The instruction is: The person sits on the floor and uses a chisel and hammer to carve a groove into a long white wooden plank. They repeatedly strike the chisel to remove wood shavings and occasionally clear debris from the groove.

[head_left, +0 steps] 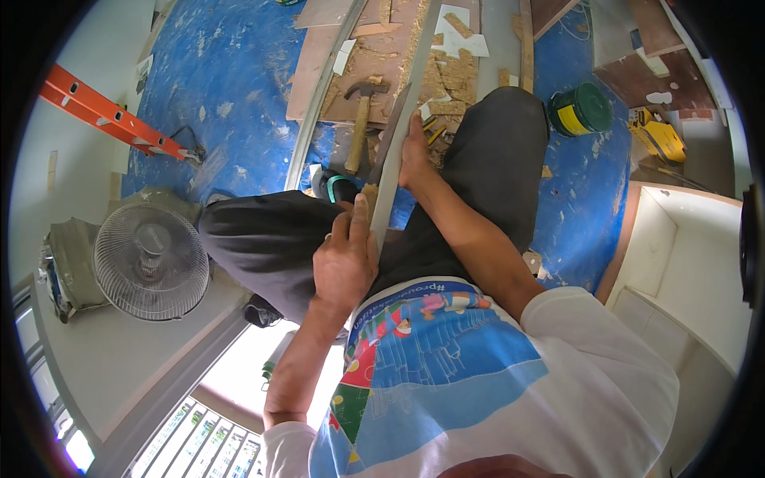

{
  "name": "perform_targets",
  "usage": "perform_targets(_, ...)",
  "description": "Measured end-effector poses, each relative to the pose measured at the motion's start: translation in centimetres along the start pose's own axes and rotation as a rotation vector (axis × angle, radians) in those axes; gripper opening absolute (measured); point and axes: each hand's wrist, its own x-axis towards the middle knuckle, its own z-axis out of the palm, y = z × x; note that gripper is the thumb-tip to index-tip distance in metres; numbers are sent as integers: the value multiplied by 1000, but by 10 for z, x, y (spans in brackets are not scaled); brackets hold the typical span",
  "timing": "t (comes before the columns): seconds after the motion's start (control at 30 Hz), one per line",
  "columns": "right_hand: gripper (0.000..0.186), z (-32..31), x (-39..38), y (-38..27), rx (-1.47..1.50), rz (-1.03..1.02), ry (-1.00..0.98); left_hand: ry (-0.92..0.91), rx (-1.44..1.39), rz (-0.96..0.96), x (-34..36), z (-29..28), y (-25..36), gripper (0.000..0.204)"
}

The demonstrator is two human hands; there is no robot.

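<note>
Closest of all, a white T-shirt [594, 378] with a bright printed front is seen filling the lower part of the view, and just beyond it a long pale strip [390, 174] is held upright-slanting between two dark-trousered knees [496, 159]. The strip is flanked by both hands: on its near left stretch, a dark-bladed tool [388, 145] is gripped by the left hand [347, 259], fingers curled in and one laid forward toward the wooden handle, most of which is hidden. Farther along, the right side of the strip is grasped by the right hand [413, 157], thumb up against it, the other fingers largely out of sight. The blade is laid along the strip's left edge, between the hands' reach. Beyond the hands, the strip is carried on past the upper border. To its left, a metal channel [322, 95] is set roughly alongside, and the gap between them is occupied by a hammer [361, 127]. Leftward, a broad stretch of blue floor [215, 88] is bounded by an orange ladder [115, 115] and a fan [151, 259]; rightward, a narrower band is shared with a green bucket [587, 110] and edged by a white cabinet [693, 263].
</note>
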Motion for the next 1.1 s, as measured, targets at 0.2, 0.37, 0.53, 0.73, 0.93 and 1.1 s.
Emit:
perform_targets(0.2, 73, -21, 20, 8, -35, -78, -42, -37, -653, -438, -27, -11, 6, 58)
perform_targets(0.37, 70, -4, 10, -1, -97, -48, 0, -49, -620, -369, 1, -1, -4, 59)
perform_targets(0.53, 64, -29, 36, 4, -110, -131, -67, -203, -1132, -724, 39, -29, -7, 59)
perform_targets(0.73, 59, -17, 15, 5, -32, -28, -46, -175, -1680, -887, 34, -36, -2, 68)
perform_targets(0.93, 66, -20, 26, 8, -8, -84, -46, -154, -897, -624, 18, -27, 3, 60)
perform_targets(1.1, 70, -15, 18, 4, 38, -40, -145, -81, -833, -629, -4, -18, 17, 60)
